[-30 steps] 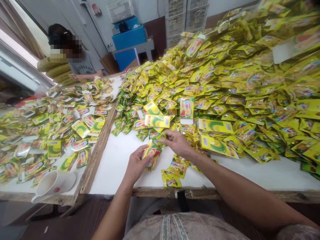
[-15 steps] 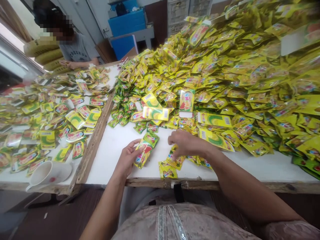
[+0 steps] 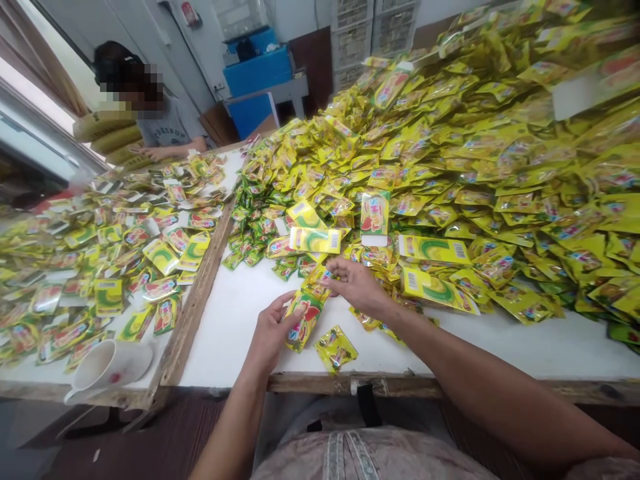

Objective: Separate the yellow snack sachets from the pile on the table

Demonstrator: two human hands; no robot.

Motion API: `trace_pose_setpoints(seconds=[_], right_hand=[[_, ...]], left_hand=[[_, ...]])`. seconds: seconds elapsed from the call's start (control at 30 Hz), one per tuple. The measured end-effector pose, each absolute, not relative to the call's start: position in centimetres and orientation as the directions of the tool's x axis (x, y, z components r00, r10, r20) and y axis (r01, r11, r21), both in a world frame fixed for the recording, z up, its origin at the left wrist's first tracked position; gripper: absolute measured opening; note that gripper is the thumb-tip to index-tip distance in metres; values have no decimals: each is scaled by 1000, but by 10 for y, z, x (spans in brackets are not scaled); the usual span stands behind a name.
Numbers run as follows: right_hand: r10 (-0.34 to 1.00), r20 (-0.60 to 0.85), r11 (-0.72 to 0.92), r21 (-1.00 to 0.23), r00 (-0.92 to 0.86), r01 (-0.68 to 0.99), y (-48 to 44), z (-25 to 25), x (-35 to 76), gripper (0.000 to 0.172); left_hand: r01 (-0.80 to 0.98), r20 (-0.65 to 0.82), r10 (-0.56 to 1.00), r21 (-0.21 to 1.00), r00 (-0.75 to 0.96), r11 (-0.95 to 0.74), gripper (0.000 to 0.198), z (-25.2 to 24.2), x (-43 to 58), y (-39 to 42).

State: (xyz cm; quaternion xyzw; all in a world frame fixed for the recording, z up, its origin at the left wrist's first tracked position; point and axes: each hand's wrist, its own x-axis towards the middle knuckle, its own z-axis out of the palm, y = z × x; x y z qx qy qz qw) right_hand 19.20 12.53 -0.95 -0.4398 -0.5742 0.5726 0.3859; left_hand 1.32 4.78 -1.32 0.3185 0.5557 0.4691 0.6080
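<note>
My left hand is closed on a small stack of yellow-green sachets just above the white table. My right hand pinches a yellow sachet against the top end of that stack. One loose sachet lies on the table close to the front edge, below both hands. A huge heap of yellow sachets rises behind and to the right of my hands.
A second table on the left is strewn with sachets, with a white cup at its near corner. Another person sits at its far end. Blue crates and white baskets stand behind. A wooden rail separates the tables.
My right hand has moved up from the sachets near the front edge to the top of the stack, bringing a sachet. The left hand kept holding its stack.
</note>
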Motion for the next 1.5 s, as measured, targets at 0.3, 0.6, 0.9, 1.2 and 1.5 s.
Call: trace_pose_setpoints(seconds=[0.3,0.6,0.9,1.2,1.5], right_hand=[[915,-27,82,-964,-402,251,123,-14,194,30],[961,30,134,-920,-273,369,109,-7,178,21],[903,135,316,-852,-409,417,101,3,174,13],[936,103,238,-889,-336,391,96,-1,160,37],[920,170,300,-885,-354,356,102,10,154,38]], left_hand=[[-279,-360,931,902,-65,330,50,-16,8,43],[-313,-377,925,883,-32,349,48,-10,12,48],[-365,-361,929,879,-82,309,42,-8,10,50],[-393,-312,950,873,6,289,38,-2,8,58],[-432,-272,956,880,-113,199,34,-5,1,56]])
